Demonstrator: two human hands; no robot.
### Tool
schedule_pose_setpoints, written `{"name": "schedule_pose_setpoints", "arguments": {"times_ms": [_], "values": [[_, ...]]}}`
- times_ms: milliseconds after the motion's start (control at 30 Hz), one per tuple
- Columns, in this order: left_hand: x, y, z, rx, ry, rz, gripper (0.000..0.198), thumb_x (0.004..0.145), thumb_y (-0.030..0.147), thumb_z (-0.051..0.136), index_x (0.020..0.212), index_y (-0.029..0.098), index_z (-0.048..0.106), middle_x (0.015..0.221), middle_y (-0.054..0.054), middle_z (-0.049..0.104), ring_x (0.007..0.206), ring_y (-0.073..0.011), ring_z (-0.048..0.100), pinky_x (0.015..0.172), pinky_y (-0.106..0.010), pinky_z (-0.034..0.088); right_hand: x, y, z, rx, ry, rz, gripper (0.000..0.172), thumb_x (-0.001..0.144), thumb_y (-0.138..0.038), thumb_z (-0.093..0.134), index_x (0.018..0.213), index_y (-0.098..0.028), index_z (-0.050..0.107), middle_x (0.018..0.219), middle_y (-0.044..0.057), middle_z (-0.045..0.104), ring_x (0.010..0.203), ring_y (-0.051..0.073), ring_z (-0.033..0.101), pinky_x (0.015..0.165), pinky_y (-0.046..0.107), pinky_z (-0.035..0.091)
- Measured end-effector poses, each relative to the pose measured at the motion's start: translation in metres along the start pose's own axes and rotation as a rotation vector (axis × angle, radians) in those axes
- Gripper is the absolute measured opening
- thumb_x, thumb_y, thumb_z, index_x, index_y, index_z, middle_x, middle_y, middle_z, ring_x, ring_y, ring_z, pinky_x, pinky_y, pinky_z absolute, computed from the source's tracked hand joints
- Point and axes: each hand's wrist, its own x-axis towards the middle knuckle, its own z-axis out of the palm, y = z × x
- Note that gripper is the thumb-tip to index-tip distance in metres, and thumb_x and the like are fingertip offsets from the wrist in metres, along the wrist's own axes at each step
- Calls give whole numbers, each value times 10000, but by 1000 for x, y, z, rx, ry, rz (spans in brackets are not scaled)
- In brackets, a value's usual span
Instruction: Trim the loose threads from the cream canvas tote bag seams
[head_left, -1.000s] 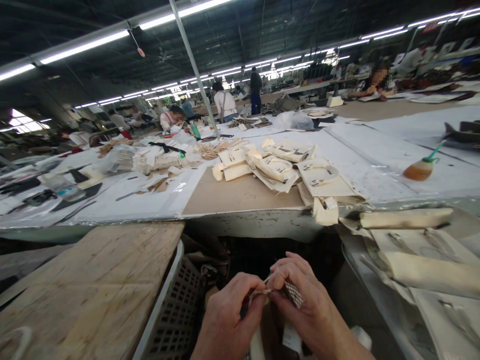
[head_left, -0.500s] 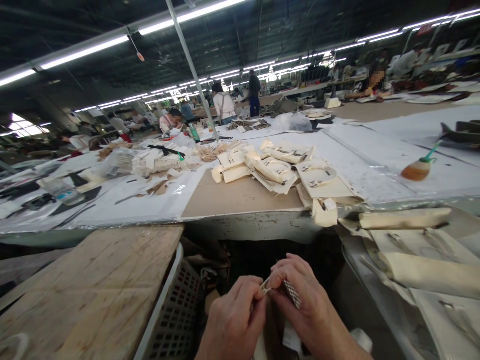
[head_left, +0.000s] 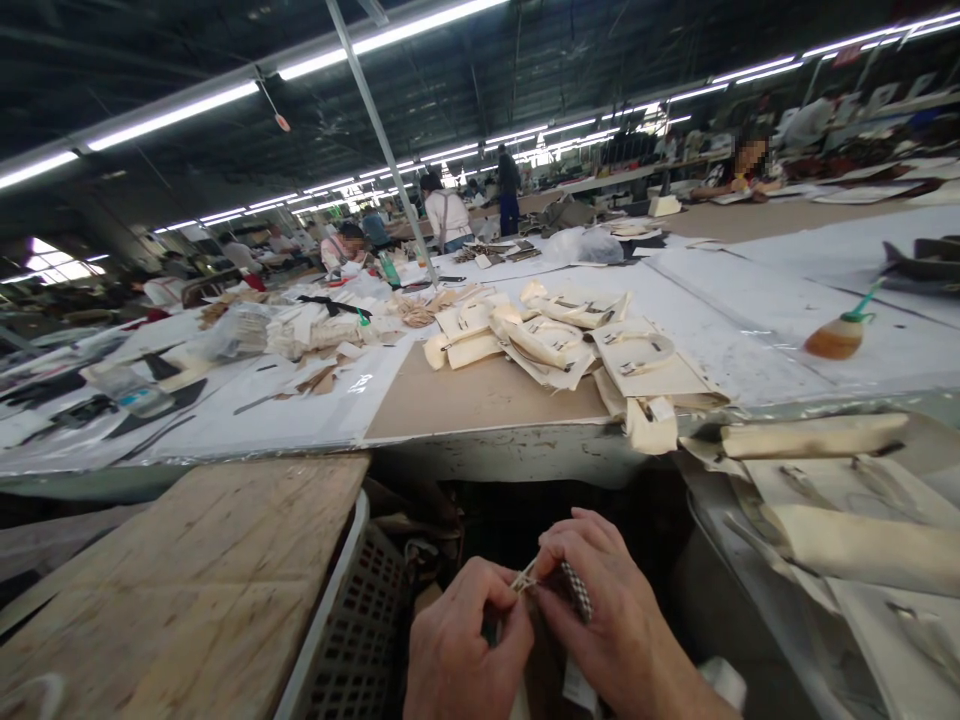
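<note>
Low in front of me, my left hand (head_left: 469,635) pinches one end of thin cream cords (head_left: 524,577) between thumb and forefinger. The cords cross in the small gap between my hands. My right hand (head_left: 607,605) is closed on their other side, fingers bent over them. A black-and-white checkered strip (head_left: 577,590) shows inside the right hand's curl; how it joins the cords is hidden. Beneath the right wrist hangs a small white tag (head_left: 577,686). Some pale material continues down below the hands, mostly covered by them.
Cream bag pieces with handles (head_left: 551,335) are heaped on the worktable (head_left: 750,300), and more cream pieces (head_left: 847,540) lie at my right. A plastic basket (head_left: 352,610) and wooden board (head_left: 187,560) are at left. An amber glue bottle (head_left: 836,338) stands right. Other people work farther off.
My left hand's fingers have shifted and bent more, and the crossing cords show more plainly between the hands. The checkered strip has turned a little and looks narrower.
</note>
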Motion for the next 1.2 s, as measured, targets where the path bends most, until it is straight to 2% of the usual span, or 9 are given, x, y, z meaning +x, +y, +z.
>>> {"name": "schedule_pose_setpoints", "arguments": {"times_ms": [133,233,367,500,667,900,1033,1200], "values": [[0,0,0,25,16,-60,208,834,206,567,646,217,477,705,25,659,593,-119,610,587,-191,490,2,-2,1,-9,14,0,259,793,-14,504,900,-248,486,851,-4,636,836,197,623,1008,558,384],[1,4,-1,14,7,-129,132,838,216,569,736,227,487,641,54,603,562,-115,594,576,-190,482,4,-2,1,-1,5,2,264,775,-3,512,877,-245,481,826,-13,626,862,200,627,1011,555,372],[4,10,-5,-44,-45,-130,36,846,197,545,849,227,563,717,39,638,618,-120,620,610,-194,491,5,-1,0,8,1,9,260,768,4,517,851,-240,483,816,-16,626,883,204,628,1008,549,361],[8,13,-10,-110,-108,-112,144,844,209,567,960,223,651,823,6,694,711,-141,650,685,-209,514,5,1,-1,10,-20,0,261,787,10,526,860,-237,484,814,-18,621,885,200,624,1012,549,346],[15,15,-15,-123,-203,-158,138,875,273,582,850,229,711,768,9,670,684,-140,630,649,-204,495,4,3,-2,-3,-52,-18,306,776,44,500,902,-234,470,850,-3,617,891,199,613,1011,548,336],[19,15,-20,-68,-279,-199,103,819,199,613,842,225,710,782,16,659,708,-145,621,668,-216,476,2,1,1,-17,-50,-7,265,822,12,499,907,-237,464,832,-13,608,853,184,611,1015,528,335],[13,13,-20,-98,-273,-179,133,854,205,577,901,219,702,826,4,667,746,-148,629,704,-218,491,1,0,3,-30,-47,0,242,825,-12,503,889,-242,465,812,-22,606,784,168,611,1009,509,345],[8,14,-21,-193,-227,-226,125,865,224,595,904,226,714,833,5,703,773,-150,661,716,-200,500,0,0,4,-37,-47,3,241,808,-14,501,880,-242,471,801,-24,614,755,164,613,996,505,350]]}}
